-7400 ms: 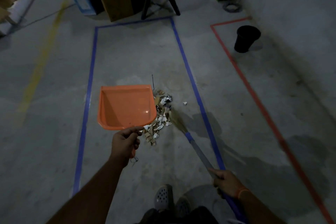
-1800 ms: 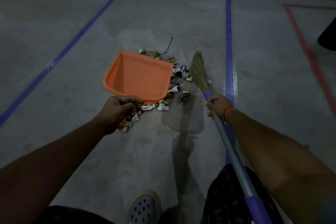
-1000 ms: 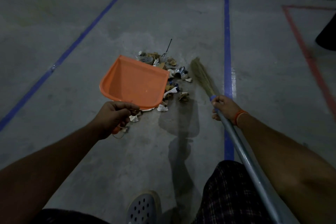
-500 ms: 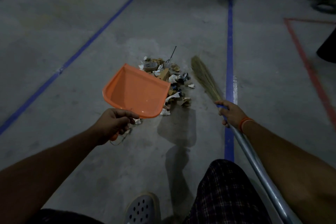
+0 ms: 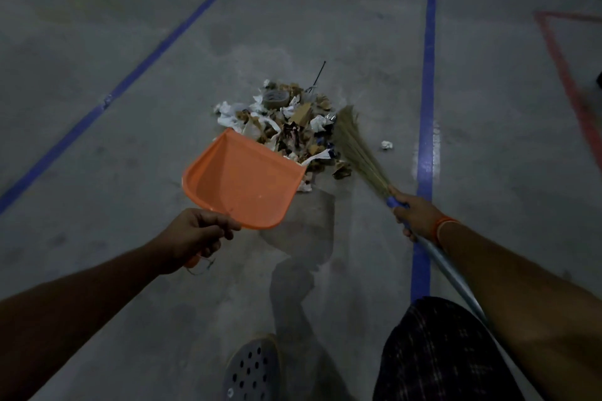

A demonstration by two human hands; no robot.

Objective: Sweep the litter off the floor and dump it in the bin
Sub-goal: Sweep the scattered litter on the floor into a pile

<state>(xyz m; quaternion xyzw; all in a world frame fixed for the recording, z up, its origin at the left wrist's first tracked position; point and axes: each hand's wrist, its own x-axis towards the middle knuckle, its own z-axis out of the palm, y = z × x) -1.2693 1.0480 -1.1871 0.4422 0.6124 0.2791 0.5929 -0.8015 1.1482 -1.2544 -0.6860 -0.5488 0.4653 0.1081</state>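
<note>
One view is all I've got, the head cam looking down at the floor. My left hand (image 5: 198, 234) has its fingers wrapped round the handle of the orange dustpan (image 5: 242, 187), which looks tipped up with its open edge toward the litter pile (image 5: 286, 127). Can't tell if that edge actually touches the concrete. My right hand (image 5: 415, 215) is gripping the broom (image 5: 355, 146) right down near the bristles, which sit against the right side of the pile.

The litter's heaped between pan and broom, inside the blue tape lines (image 5: 428, 75). One crumpled scrap (image 5: 386, 144) sits off to the right of the bristles, apart from the rest.

Stuff I'd worry about: if the pan lip isn't flat on the floor, a push would probably shove paper under it instead of in. That stray scrap is easy to miss too. No bin in sight right now.
</note>
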